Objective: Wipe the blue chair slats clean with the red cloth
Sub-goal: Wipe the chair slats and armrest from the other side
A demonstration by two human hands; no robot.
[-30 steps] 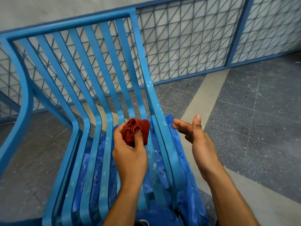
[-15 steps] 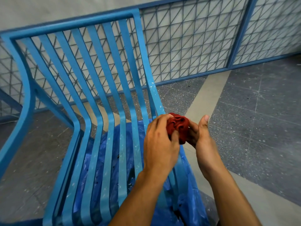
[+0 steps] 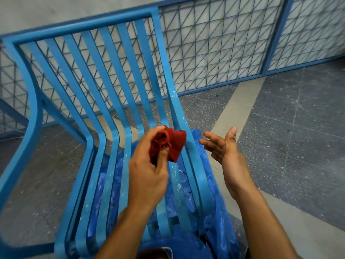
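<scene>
Left hand grips the bunched red cloth, thumb and fingers pinched on its folds; cloth sits above the seat near the bend where seat meets back, over the right-side slats. Whether the cloth actually touches a slat cannot be told from this angle; it appears just in front of the outermost right one. Right hand is empty, palm turned inward, fingers spread wide, just beside the chair's right edge and apart from the cloth. Blue chair slats show pale specks, densest on the right rail. Blue plastic sheet lies under the seat on the grey speckled floor. Mesh fence stands behind
</scene>
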